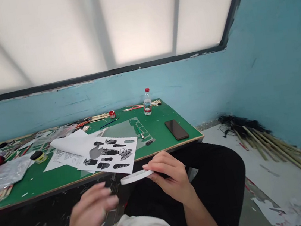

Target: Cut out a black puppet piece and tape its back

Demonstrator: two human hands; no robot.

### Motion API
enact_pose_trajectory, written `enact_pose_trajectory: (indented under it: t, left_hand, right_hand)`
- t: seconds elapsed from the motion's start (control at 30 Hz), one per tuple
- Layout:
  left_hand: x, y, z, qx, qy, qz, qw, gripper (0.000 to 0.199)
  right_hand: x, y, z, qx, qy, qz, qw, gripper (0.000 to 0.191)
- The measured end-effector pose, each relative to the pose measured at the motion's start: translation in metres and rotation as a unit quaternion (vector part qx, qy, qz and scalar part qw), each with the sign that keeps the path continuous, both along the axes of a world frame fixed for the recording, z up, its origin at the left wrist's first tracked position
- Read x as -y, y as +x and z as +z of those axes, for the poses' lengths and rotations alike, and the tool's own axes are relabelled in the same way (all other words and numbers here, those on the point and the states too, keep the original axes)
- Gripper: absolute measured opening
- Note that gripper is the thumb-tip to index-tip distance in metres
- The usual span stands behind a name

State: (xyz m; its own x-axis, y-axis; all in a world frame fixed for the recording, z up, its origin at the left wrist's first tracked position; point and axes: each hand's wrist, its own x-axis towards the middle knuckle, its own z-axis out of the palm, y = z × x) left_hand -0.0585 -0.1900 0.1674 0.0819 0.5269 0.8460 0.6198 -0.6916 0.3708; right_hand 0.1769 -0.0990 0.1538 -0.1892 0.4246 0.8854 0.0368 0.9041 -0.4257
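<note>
Overhead, head view only. Right hand point(169, 176): grip closed lightly on a flat white oval disc point(136, 176), pinched at its right end between thumb and fingertips so the piece juts out level to the left, clear of the lap and just off the near edge of the green worktop point(158, 125). Left hand point(94, 219): blurred, fingers spread loosely, grip wide and holding nothing, low and left of the disc without touching it.

On the worktop, near its front edge: a white printed sheet with black cut-out shapes point(111, 154), overhanging the edge slightly, with a curled white paper point(71, 143) overlapping its left side. Left of these, a small yellow jar with a black lid point(38, 156). Toward the right corner, a black phone point(176, 129) lies face up. Along the far edge stands a clear plastic water bottle with a red cap point(147, 102), beside scattered brushes. Bamboo sticks point(277, 147) lie on the floor by the blue wall.
</note>
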Motion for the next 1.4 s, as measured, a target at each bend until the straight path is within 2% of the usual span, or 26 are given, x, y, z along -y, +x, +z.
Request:
enact_pose_trajectory:
  t: [0.03, 0.07, 0.1, 0.13, 0.17, 0.2, 0.27, 0.4, 0.6, 0.73, 1.07, 1.4]
  left_hand:
    - [0.001, 0.001, 0.003, 0.031, -0.018, 0.003, 0.999, 0.047]
    - [-0.001, 0.004, 0.007, 0.033, -0.066, 0.002, 0.997, 0.045]
    - [-0.004, 0.006, 0.011, 0.014, -0.171, -0.041, 0.984, 0.035]
    - [-0.007, 0.008, 0.014, -0.003, -0.215, -0.07, 0.974, 0.019]
    - [-0.011, 0.01, 0.017, -0.016, -0.248, -0.093, 0.964, 0.016]
    - [-0.015, 0.011, 0.018, -0.024, -0.272, -0.112, 0.955, 0.022]
    - [-0.019, 0.012, 0.018, -0.023, -0.281, -0.126, 0.951, 0.027]
    - [-0.018, 0.01, 0.009, -0.005, -0.239, -0.096, 0.966, 0.022]
    - [-0.017, 0.011, -0.007, -0.034, -0.108, -0.05, 0.992, 0.025]
    - [-0.017, 0.013, -0.015, -0.079, -0.06, -0.022, 0.995, 0.029]
    - [-0.016, 0.023, -0.015, -0.175, 0.013, 0.058, 0.983, 0.034]
    - [-0.016, 0.02, -0.02, -0.176, 0.011, 0.063, 0.982, 0.038]
  right_hand:
    - [-0.002, 0.0, 0.0, 0.013, 0.018, 0.012, 1.0, 0.03]
    - [-0.003, -0.001, 0.0, 0.024, 0.031, 0.019, 0.999, 0.032]
    - [-0.004, -0.002, -0.001, 0.034, 0.042, 0.023, 0.998, 0.034]
    - [-0.005, -0.005, -0.002, 0.039, 0.052, 0.024, 0.998, 0.035]
    - [-0.005, -0.008, -0.003, 0.041, 0.061, 0.023, 0.997, 0.035]
    - [-0.006, -0.012, -0.004, 0.043, 0.067, 0.02, 0.997, 0.035]
    - [-0.007, -0.019, -0.005, 0.058, 0.064, 0.001, 0.996, 0.035]
    - [-0.003, -0.03, -0.005, 0.074, 0.032, -0.059, 0.995, 0.04]
    - [0.018, -0.036, -0.007, 0.037, 0.023, -0.036, 0.998, 0.043]
    - [0.022, -0.038, -0.01, 0.049, 0.034, -0.058, 0.997, 0.044]
    - [0.028, -0.041, -0.011, 0.067, 0.059, -0.156, 0.984, 0.033]
    - [0.025, -0.043, -0.011, 0.074, 0.056, -0.154, 0.984, 0.029]
